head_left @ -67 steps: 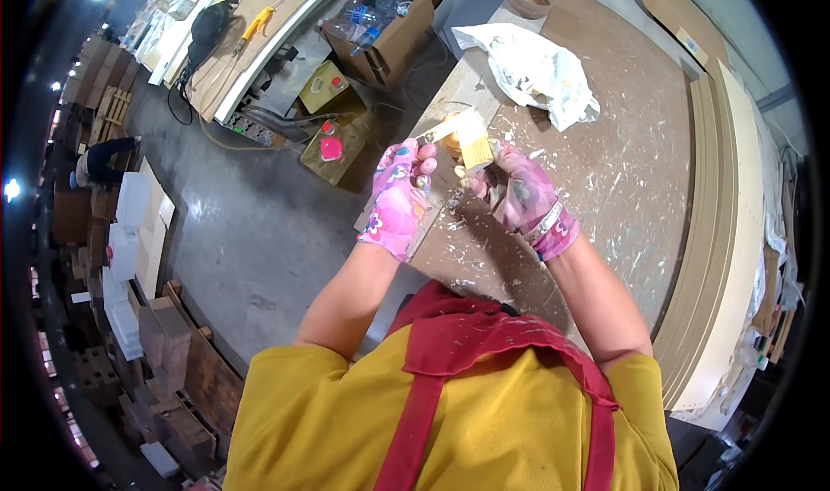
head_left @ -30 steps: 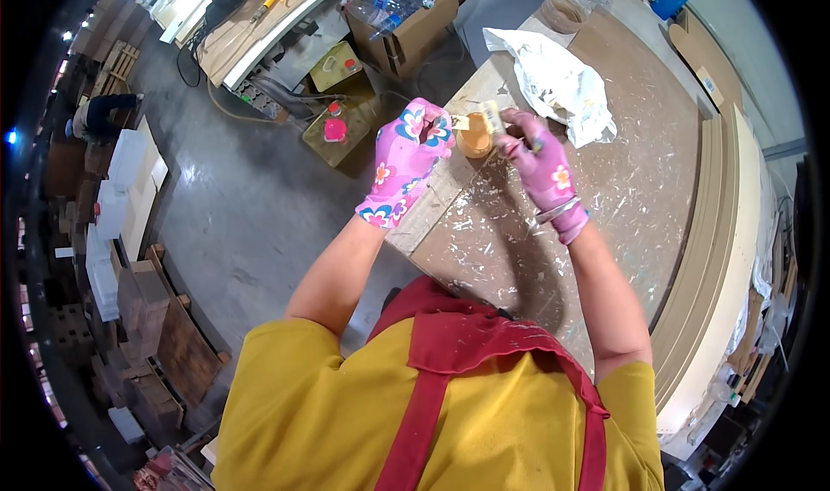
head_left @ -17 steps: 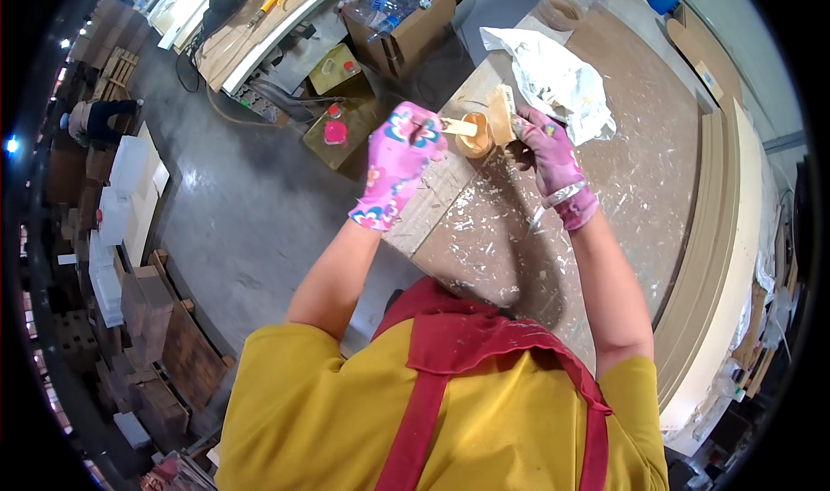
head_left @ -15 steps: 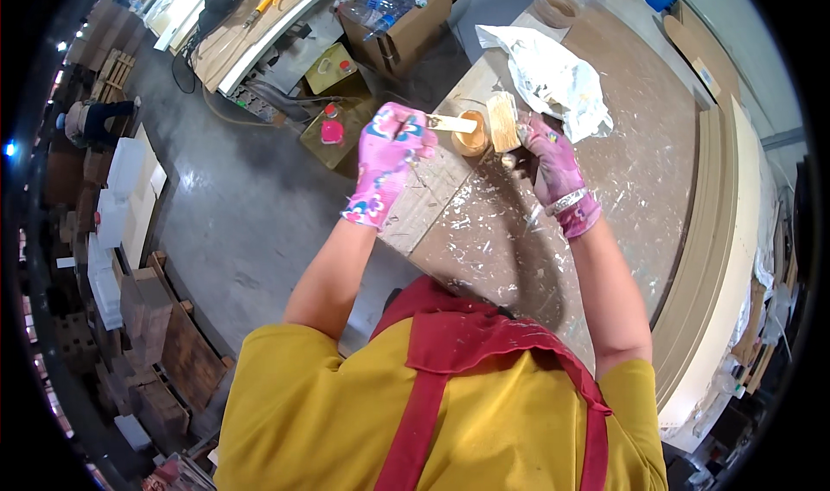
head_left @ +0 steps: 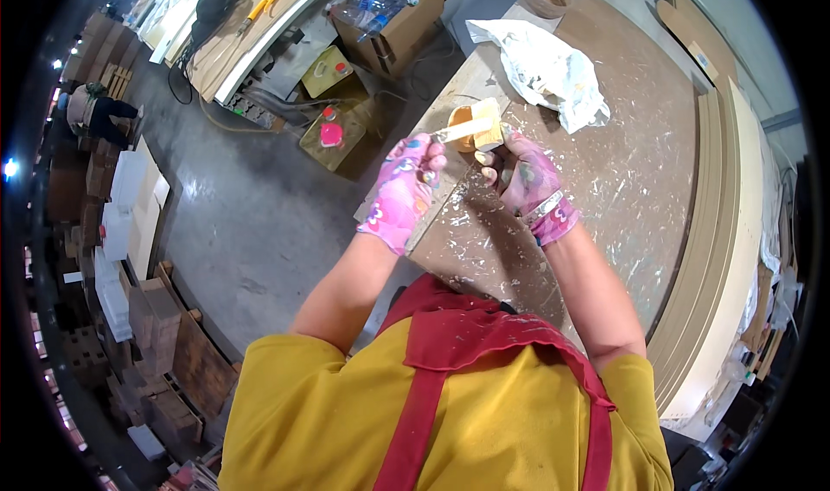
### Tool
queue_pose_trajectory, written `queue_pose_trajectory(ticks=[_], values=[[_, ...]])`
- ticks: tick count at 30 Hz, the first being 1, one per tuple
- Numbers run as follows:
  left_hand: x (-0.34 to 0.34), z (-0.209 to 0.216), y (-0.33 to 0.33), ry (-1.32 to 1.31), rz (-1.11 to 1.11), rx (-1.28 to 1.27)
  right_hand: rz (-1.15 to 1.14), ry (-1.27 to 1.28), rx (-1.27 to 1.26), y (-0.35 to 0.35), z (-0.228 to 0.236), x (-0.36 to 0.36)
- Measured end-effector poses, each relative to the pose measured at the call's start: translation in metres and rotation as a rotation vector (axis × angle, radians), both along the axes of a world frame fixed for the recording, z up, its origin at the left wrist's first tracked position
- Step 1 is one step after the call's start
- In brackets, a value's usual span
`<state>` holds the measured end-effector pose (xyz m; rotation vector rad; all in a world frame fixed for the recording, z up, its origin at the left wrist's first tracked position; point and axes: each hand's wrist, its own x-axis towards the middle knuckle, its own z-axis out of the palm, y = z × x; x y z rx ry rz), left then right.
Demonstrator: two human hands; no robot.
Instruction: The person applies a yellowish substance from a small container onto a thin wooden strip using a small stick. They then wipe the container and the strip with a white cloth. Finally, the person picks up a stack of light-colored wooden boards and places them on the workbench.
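My left hand [head_left: 403,187], in a pink flowered glove, is closed on one end of a flat pale stick [head_left: 460,131]. The stick's other end lies against a small wooden block [head_left: 489,115], pale yellow with a grained face. Gloved in the same pink, my right hand [head_left: 534,178] grips the block between thumb and fingers; some fingertips show bare. Just behind the stick stands a small orange-brown cup [head_left: 457,116] on the worktable, partly covered by stick and block. What the cup holds is hard to make out.
A crumpled white plastic bag [head_left: 553,69] lies beyond my right hand on the flecked worktable [head_left: 635,158]. Long boards [head_left: 692,258] line its right side. Yellowish cans [head_left: 335,137] and a carton of bottles [head_left: 406,37] stand across the gap. Another person [head_left: 97,115] bends over far left.
Both hands have come slightly nearer to me. The stick's end has moved from over the cup onto the block, which now sits partly in front of the cup.
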<state>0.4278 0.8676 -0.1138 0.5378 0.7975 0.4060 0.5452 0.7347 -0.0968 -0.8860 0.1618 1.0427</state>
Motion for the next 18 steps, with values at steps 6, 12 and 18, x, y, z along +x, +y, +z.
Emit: queue_pose_trajectory(ticks=[6, 12, 18], values=[[0.003, -0.007, 0.004, -0.057, 0.070, -0.002, 0.074, -0.044, 0.052, -0.007, -0.001, -0.006], [-0.001, 0.001, -0.014, -0.120, 0.032, 0.002, 0.023, -0.018, 0.041, -0.008, -0.001, -0.004], [0.006, 0.000, -0.004, -0.026, 0.090, 0.154, 0.050, 0.070, 0.072, -0.009, 0.007, -0.015]])
